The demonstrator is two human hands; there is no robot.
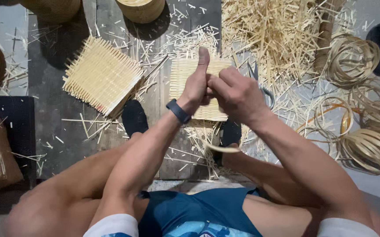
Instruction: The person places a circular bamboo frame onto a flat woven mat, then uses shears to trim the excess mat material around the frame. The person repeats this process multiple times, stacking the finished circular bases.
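1. Light is soft, even and moderately bright, with no glare.
2. The woven bamboo mat (103,75) casts a faint shadow on the dark floor boards (49,109).
3. The left and upper left edges are dim.
4. Focus is slightly soft; the arms bulge toward the lower edge.

A basket-weaving workshop: woven bamboo mats (102,75), coiled strips (370,147), scattered offcuts (269,30).

No packages, labels, signs or screens show anywhere among the bamboo work on the floor.
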